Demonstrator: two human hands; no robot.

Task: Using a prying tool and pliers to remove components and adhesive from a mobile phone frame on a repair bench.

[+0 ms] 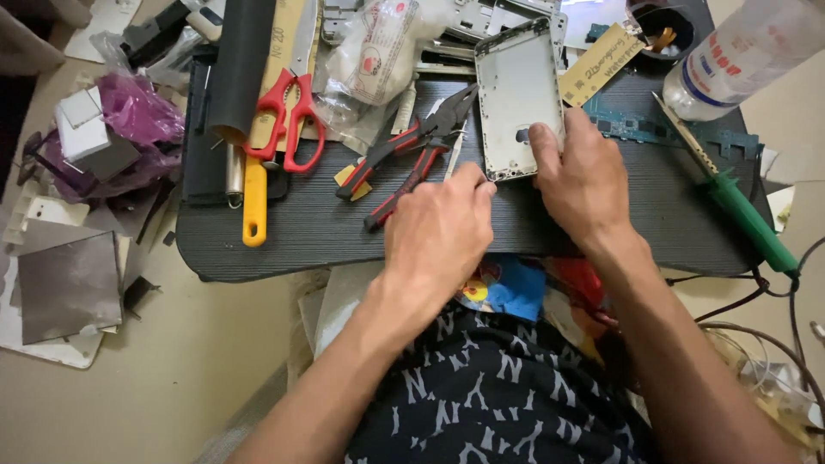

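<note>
- Two hands: left (438,228), right (580,176)
- One silver phone frame (518,77)
- Two red-handled pliers (404,146)
- One red scissors (288,120)
- One green-handled screwdriver (743,210)
- One plastic bottle (739,56)

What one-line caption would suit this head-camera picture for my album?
Two bare hands, left hand and right hand, work at the lower edge of a silver metal phone frame on a dark ribbed tray beside red-handled pliers.
</note>
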